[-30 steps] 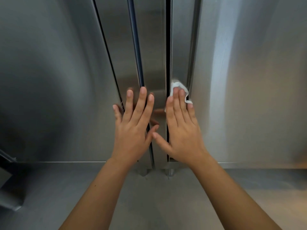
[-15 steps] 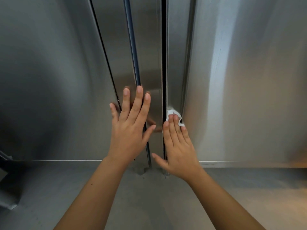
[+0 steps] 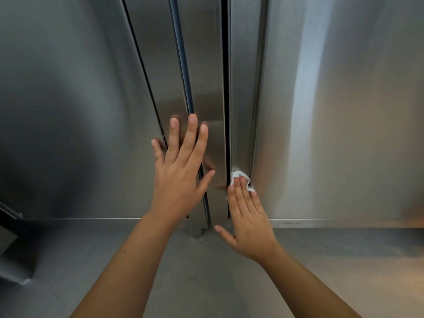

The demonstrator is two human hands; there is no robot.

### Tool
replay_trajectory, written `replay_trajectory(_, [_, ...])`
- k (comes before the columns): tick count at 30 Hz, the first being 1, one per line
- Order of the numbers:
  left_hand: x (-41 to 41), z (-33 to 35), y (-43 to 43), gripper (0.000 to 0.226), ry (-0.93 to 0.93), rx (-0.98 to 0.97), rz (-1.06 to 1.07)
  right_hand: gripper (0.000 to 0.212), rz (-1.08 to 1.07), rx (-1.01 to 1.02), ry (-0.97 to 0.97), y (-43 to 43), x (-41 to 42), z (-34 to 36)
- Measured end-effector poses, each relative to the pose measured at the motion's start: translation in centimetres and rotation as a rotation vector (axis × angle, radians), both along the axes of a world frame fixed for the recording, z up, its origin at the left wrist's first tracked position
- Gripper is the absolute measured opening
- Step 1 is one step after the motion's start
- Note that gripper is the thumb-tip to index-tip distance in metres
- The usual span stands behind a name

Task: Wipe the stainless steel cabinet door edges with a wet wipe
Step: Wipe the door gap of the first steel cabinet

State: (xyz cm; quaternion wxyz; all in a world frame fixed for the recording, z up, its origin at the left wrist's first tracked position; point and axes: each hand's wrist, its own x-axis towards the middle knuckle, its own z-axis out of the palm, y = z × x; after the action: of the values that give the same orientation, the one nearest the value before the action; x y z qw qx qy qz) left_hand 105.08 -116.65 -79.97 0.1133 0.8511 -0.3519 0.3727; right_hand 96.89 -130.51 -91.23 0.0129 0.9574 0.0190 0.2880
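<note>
Count: 2 hands, 1 wet wipe, 2 steel doors. At centre frame the left hand (image 3: 181, 180) lies flat on the left door (image 3: 204, 76) edge, fingers straight and spread, grip holding nothing. At lower centre the right hand (image 3: 250, 223) has its grip uncurled, straight fingers pressing the white wet wipe (image 3: 235, 176) against the right door (image 3: 243, 88) edge, just right of the dark seam (image 3: 226, 88).

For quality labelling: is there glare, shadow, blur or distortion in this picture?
Head view: a bright glare band runs down the right door; head view: a dark shadow covers the left door; head view: the wide lens bends the door edges; head view: the left hand looks slightly smeared, the wet wipe under the right hand sharp.
</note>
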Motion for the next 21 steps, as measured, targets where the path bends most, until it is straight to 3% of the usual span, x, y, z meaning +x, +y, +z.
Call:
replay_trajectory(7, [-0.2, -0.3, -0.4, 0.086, 0.034, -0.037, -0.012, 0.081, 0.035, 0.131, -0.234, 0.6, 1.7, 4.0])
replay_trajectory(16, [-0.2, -0.8, -0.3, 0.081, 0.034, -0.003, 0.018, 0.083, -0.054, -0.041, 0.088, 0.2, -0.4, -2.4])
replay_trajectory(21, [-0.4, -2.0, 0.0, 0.088, 0.019, 0.031, 0.041, 0.081, -0.003, 0.023, -0.062, 0.1, 0.4, 0.1])
